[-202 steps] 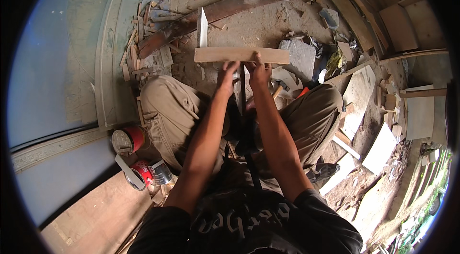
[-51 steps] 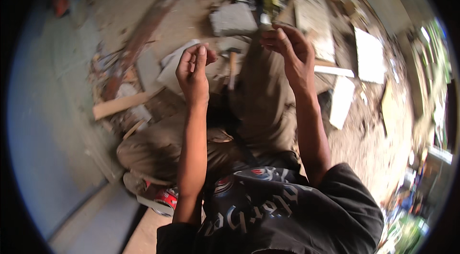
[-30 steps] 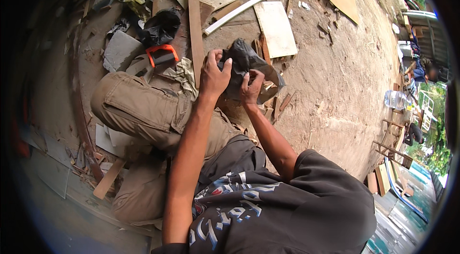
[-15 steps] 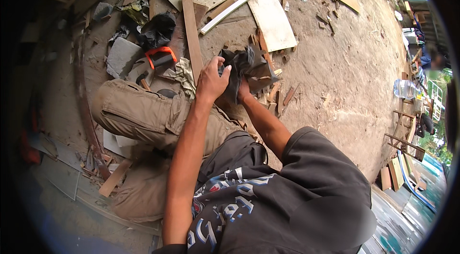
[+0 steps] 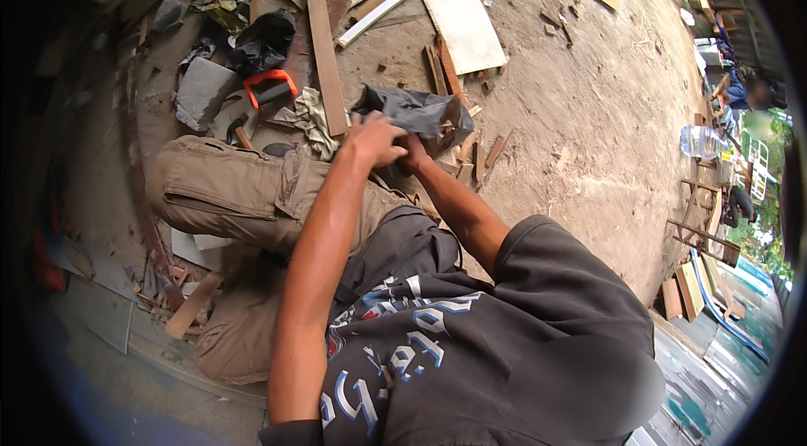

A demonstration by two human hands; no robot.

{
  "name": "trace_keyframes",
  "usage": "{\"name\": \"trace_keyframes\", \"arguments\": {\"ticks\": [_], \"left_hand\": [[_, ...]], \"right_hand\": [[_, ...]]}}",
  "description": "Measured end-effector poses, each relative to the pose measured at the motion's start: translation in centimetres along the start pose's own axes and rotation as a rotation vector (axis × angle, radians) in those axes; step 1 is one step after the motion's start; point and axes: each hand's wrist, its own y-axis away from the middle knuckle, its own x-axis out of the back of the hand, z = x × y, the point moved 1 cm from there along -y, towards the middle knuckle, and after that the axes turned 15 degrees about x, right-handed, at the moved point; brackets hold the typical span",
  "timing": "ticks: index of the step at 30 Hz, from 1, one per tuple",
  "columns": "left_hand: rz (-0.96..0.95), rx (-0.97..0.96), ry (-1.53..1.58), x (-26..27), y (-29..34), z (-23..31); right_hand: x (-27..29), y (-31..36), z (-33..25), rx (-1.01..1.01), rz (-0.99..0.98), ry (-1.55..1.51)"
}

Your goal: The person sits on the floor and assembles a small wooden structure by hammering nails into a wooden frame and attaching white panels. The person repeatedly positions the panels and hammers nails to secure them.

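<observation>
A crumpled black plastic bag (image 5: 412, 112) lies bunched in front of me, just above the bits of wood on the ground. My left hand (image 5: 372, 142) is at its near left edge, fingers bent and closed on the plastic. Close beside it, my right hand (image 5: 413, 153) grips the near side of the bag, its fingers partly covered by the plastic and by my left fingers. What the bag contains, if anything, is hidden.
An orange-framed saw handle (image 5: 271, 90) lies left of a long brown plank (image 5: 326, 59). Beyond are a pale board (image 5: 465, 26) and a white strip (image 5: 393, 6). Wood offcuts (image 5: 479, 162) lie by my right hand. A clear water bottle (image 5: 703, 142) stands far right.
The bag has gone from standing up between my hands to lying lower and flatter. My left hand has moved down and closer to my right hand, which has shifted slightly left.
</observation>
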Motion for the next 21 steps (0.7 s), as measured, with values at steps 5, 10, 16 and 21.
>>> {"name": "trace_keyframes", "arguments": {"ticks": [5,10,16,21], "left_hand": [[0.319,0.368,0.153,-2.0,-3.0,-3.2],[0.493,0.657,0.215,-0.6,-1.7,-4.4],[0.529,0.684,0.094,-0.7,-3.0,-5.1],[0.447,0.73,0.168,-0.5,-1.3,-5.8]], "right_hand": [[5.3,-1.9,-6.6,-0.169,0.017,0.338],[9.5,-7.0,-9.8,-0.16,-0.049,0.209],[12.6,-10.7,-3.1,-0.115,-0.016,0.259],[10.9,-11.4,-4.0,-0.035,-0.385,0.405]]}}
